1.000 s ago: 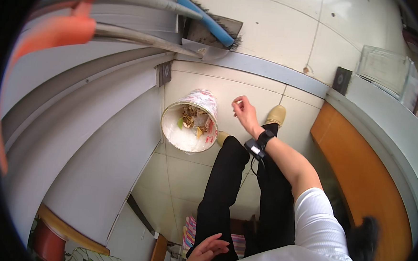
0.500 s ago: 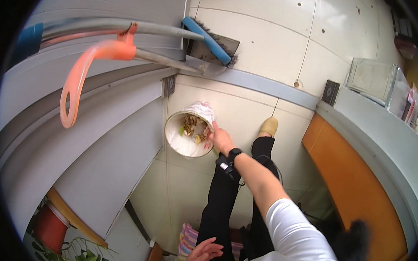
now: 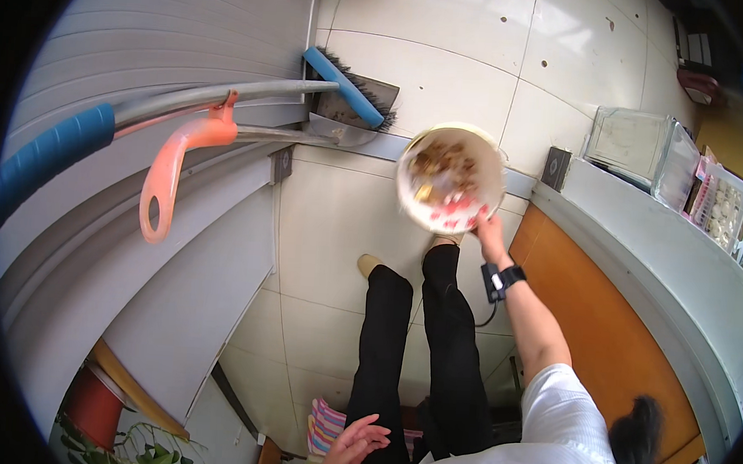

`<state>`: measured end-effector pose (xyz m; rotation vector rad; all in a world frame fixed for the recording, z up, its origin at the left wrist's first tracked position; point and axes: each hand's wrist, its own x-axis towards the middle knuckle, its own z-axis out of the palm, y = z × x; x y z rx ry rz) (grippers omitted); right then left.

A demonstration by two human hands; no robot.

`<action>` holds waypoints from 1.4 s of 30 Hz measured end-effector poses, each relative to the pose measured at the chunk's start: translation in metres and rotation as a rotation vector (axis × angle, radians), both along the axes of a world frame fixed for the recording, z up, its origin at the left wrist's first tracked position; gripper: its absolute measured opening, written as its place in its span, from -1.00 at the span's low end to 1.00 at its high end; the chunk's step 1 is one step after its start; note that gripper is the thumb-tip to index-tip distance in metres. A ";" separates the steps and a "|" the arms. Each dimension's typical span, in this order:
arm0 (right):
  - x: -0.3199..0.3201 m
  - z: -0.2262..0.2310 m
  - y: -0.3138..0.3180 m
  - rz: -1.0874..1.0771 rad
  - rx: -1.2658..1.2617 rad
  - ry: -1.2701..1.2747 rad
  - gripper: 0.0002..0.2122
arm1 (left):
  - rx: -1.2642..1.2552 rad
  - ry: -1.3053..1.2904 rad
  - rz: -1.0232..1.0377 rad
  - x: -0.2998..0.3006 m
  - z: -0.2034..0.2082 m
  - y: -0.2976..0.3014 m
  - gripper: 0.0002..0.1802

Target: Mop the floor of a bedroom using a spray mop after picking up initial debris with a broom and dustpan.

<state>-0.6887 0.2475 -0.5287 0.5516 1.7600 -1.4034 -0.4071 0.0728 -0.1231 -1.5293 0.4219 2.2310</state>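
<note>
My right hand [image 3: 492, 239] grips the rim of a round white bin [image 3: 495, 184], which is lifted and tilted so its mouth faces me. Inside lie brown dry leaf-like scraps [image 3: 445, 164] and some yellowish bits; the inner wall near my fingers has red marks. The bin is blurred and hangs above the threshold strip, over my right foot. By my lap at the bottom, my left hand [image 3: 356, 444] is open, loosely curved, holding nothing.
A blue-headed broom [image 3: 350, 90] and a grey dustpan [image 3: 344, 130] with an orange handle [image 3: 171, 164] lean at the left. A clear plastic box [image 3: 632, 150] and a white basket [image 3: 722, 207] stand on the right ledge. A red plant pot [image 3: 93, 406] sits lower left.
My right hand has swung the bin up and to the right, from above the near floor tiles to the threshold. My left hand stays by my lap. One foot has shifted.
</note>
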 end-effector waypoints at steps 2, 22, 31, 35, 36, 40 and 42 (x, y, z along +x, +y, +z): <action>-0.027 -0.009 -0.025 -0.207 -0.033 0.087 -0.73 | -0.043 -0.051 -0.007 0.006 0.002 -0.004 -0.44; -0.062 -0.001 0.041 0.375 0.224 -0.247 -0.75 | -0.264 -0.277 0.094 0.049 0.021 0.001 -0.67; 0.067 0.173 0.056 0.097 0.041 -0.682 -0.85 | -0.489 -0.264 0.230 0.092 0.099 0.021 -0.66; 0.038 0.235 0.024 0.318 0.059 -0.578 -0.82 | -0.540 -0.282 0.259 0.134 0.119 0.071 -0.64; 0.028 0.243 0.020 0.374 0.049 -0.541 -0.80 | -0.536 -0.292 0.234 0.145 0.122 0.084 -0.62; 0.004 0.280 0.000 0.641 0.003 -0.485 -0.83 | -0.432 -0.339 0.403 0.211 0.107 0.185 -0.61; 0.002 0.303 -0.006 0.797 0.047 -0.415 -0.84 | -0.568 -0.308 0.335 0.251 0.092 0.251 -0.61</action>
